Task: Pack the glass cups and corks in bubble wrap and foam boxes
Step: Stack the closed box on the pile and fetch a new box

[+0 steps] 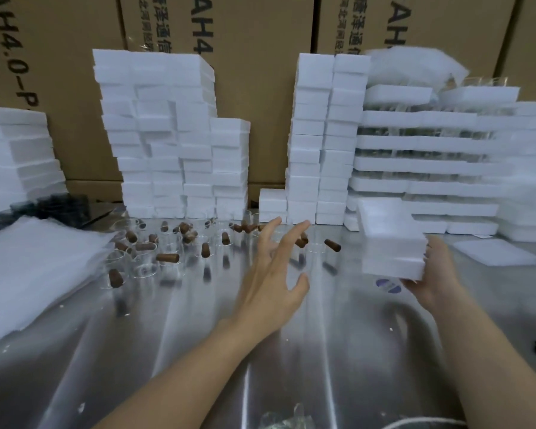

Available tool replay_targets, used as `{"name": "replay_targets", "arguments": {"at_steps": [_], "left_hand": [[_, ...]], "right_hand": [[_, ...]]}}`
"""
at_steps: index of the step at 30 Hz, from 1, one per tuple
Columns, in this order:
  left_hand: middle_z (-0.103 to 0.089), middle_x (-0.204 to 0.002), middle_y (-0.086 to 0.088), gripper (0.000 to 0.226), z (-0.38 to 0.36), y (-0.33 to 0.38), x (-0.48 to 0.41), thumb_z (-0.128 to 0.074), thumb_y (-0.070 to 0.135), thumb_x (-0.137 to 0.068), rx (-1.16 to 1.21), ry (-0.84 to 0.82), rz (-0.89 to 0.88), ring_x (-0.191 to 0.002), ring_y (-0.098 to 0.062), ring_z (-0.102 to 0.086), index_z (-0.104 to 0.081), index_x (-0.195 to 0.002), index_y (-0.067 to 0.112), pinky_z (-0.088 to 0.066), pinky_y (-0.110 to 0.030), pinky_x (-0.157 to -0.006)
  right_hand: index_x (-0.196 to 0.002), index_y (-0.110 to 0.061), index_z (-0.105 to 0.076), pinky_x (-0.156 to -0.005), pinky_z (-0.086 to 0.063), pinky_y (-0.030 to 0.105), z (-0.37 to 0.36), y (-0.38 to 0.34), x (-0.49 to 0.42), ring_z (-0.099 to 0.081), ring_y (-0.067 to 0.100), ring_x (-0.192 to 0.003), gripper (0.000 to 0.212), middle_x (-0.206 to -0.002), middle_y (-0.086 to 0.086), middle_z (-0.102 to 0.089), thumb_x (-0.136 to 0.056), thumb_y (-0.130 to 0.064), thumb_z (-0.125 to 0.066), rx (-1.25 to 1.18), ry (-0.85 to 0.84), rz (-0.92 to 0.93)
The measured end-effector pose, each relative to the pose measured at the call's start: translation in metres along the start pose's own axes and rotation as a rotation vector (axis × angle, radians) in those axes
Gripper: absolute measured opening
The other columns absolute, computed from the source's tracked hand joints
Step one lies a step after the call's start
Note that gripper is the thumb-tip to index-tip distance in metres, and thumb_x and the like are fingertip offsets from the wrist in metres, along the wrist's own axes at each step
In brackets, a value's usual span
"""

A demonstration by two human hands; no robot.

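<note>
My right hand [433, 274] holds a white foam box [390, 243] from below and from the side, lifted above the metal table [198, 351]. My left hand [273, 274] hovers over the table's middle with its fingers spread, holding nothing. Several brown corks [167, 257] lie scattered among several clear glass cups [144, 267] on the left and centre of the table, beyond my left hand. A stack of bubble wrap sheets [34, 267] lies at the left.
Tall stacks of white foam boxes [174, 144] stand at the back, with more foam stacks [319, 144] to the right. Foam trays [427, 165] layered with glassware rise at the far right. Cardboard cartons [254, 41] form the back wall. A foam sheet [495, 252] lies at right.
</note>
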State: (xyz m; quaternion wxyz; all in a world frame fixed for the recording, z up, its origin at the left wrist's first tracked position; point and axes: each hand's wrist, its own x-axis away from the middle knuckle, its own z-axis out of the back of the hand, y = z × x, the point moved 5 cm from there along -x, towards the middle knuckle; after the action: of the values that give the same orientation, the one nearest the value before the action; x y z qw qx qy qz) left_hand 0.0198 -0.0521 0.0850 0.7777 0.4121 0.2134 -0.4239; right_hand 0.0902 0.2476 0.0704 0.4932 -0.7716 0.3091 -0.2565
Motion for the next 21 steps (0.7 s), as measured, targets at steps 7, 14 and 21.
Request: {"name": "replay_targets", "arguments": {"at_steps": [7, 14, 21], "left_hand": [[-0.001, -0.169, 0.019, 0.074, 0.000, -0.022, -0.003, -0.070, 0.027, -0.098, -0.021, 0.063, 0.089, -0.135, 0.006, -0.024, -0.032, -0.154, 0.059, -0.030, -0.005, -0.086], [-0.007, -0.169, 0.021, 0.047, 0.019, -0.012, -0.010, -0.070, 0.030, -0.098, -0.077, 0.133, 0.070, -0.149, -0.011, -0.033, -0.056, -0.140, 0.045, -0.046, -0.037, -0.113], [-0.048, -0.155, 0.008, 0.037, 0.094, -0.043, -0.024, -0.064, 0.028, -0.096, -0.360, 0.440, 0.165, -0.143, -0.015, -0.041, -0.066, -0.132, 0.032, -0.034, -0.043, -0.118]], "right_hand": [[-0.130, 0.000, -0.065, -0.090, -0.049, 0.048, 0.027, 0.005, -0.014, -0.064, 0.040, -0.102, 0.056, -0.118, 0.023, -0.065, -0.102, -0.045, -0.046, 0.516, 0.409, 0.189], [-0.130, -0.015, -0.070, -0.118, -0.035, 0.055, -0.006, -0.022, 0.003, -0.049, 0.044, -0.135, 0.060, -0.143, 0.023, -0.059, -0.097, -0.052, -0.036, 0.814, 0.353, 0.520], [-0.132, -0.029, -0.065, -0.124, -0.029, 0.053, -0.042, -0.019, 0.025, -0.036, 0.030, -0.148, 0.049, -0.157, 0.001, -0.044, -0.091, -0.053, -0.051, 0.773, 0.224, 0.735]]}}
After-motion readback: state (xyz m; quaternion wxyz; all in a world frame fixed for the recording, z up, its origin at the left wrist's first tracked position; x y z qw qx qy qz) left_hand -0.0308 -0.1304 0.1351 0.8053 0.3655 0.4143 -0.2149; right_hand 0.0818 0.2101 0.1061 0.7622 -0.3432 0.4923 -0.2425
